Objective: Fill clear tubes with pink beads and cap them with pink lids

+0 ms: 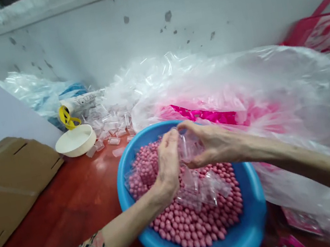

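Note:
A blue basin (153, 245) stands on the table, holding a mass of pink beads (190, 223). Over the beads, my left hand (169, 161) and my right hand (211, 143) face each other around a small clear plastic box (186, 147). My left fingers are together and upright along its left side; the right thumb and fingers curve round its right side. Part of the box is hidden by the hands. More clear plastic boxes (206, 188) lie on the beads just below. At the basin's left, filled clear boxes (144, 171) show pink beads inside.
Loose clear plastic pieces (111, 128) are scattered behind the basin, beside a white bowl (75, 141) and a yellow ribbon (67, 118). A cardboard box (12, 184) stands at left. A large clear bag (298, 83) with pink contents spreads along the right, against the wall (98, 37).

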`<state>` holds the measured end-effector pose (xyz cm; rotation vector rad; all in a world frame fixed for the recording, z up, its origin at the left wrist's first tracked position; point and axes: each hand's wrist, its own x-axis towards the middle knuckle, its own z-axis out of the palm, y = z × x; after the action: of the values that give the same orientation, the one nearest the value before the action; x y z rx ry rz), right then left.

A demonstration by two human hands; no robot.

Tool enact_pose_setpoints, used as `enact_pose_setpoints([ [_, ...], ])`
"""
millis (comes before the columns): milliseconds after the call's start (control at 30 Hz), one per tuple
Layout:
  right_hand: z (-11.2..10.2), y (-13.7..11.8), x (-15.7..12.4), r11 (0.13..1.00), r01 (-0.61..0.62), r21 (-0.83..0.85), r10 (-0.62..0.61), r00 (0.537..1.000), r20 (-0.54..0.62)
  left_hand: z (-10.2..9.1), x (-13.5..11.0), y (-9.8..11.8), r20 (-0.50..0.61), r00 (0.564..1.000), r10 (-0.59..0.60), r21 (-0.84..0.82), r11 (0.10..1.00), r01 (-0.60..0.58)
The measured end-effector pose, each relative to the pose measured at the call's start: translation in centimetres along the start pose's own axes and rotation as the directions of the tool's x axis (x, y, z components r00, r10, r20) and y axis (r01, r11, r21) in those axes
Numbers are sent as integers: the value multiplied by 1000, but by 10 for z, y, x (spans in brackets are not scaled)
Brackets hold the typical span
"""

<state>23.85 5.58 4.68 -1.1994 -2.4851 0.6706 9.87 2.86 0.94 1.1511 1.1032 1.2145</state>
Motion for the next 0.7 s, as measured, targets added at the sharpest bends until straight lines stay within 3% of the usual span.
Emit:
enact_pose_setpoints([
  [100,9,28,-28,990,-129,-50,128,991,-26,13,-4,-11,188,981,-43,75,997,29],
  [233,17,58,-52,994,-107,-11,106,994,-27,7,-4,-6,333,938,-98,220,975,23],
  [367,24,69,-65,997,-80,-8,78,990,-120,-15,-9,-2,337,939,-75,422,903,-79],
  [533,34,66,-71,998,-51,-37,41,972,-232,-43,-31,-14,375,927,-15,641,727,-248],
  [700,48,68,-84,999,15,-45,-25,968,-250,-46,-56,-17,472,881,30,718,567,-404],
])
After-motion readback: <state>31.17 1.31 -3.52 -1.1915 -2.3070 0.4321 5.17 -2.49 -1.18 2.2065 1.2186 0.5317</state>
